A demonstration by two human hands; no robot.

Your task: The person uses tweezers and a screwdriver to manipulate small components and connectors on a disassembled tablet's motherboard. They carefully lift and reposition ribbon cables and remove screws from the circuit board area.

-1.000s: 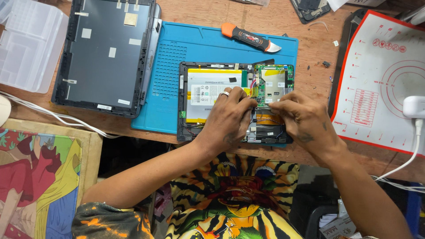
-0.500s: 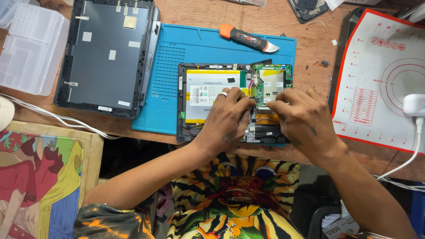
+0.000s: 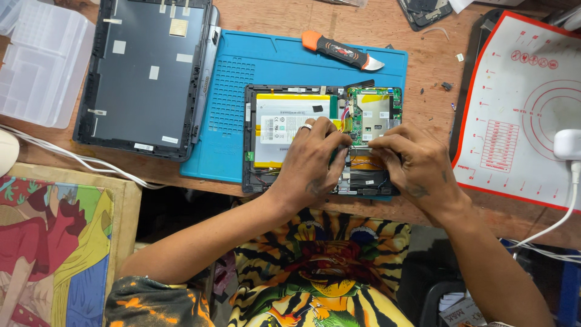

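Tablet (image 3: 284, 130), opened with its back off, lies on the blue mat (image 3: 242, 66) at the desk edge near you. Inside, the silver battery (image 3: 284, 121) looks soft and easy to puncture, and the green board (image 3: 375, 115) is thin and fragile, I think. Your left hand (image 3: 311, 160) and right hand (image 3: 411, 160) both pinch small parts at the middle, just below the board; what exactly is between the fingers I cannot tell. Hold it by the black frame only. An orange pry tool (image 3: 339, 51) lies beyond.
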